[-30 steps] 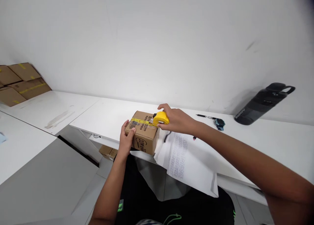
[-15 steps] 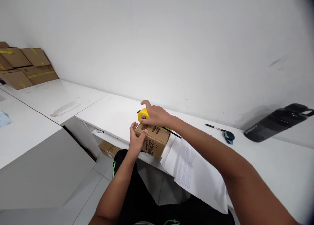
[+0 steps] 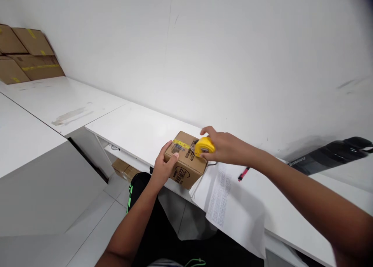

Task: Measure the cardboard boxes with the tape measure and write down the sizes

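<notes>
A small brown cardboard box (image 3: 189, 167) with black print and a strip of yellow tape sits at the front edge of the white table. My left hand (image 3: 164, 167) grips its left end, thumb on the top face and fingers around the far side. Over the box's right part, my right hand (image 3: 219, 144) is closed around a yellow tape measure (image 3: 204, 146). Whether any blade is drawn out I cannot tell. Just right of the box lie sheets of paper (image 3: 233, 205) with writing, partly hanging over the table edge.
A red and black pen (image 3: 243, 174) lies beyond the papers. A dark bottle (image 3: 329, 154) is at the right by the wall. Several cardboard boxes (image 3: 35, 65) are stacked at the far left. Another box (image 3: 124, 170) sits below the table (image 3: 128, 121).
My right hand has carried the tape measure rightward, from the box's far left corner to over its right part. My left hand stays on the box. The camera view has shifted somewhat.
</notes>
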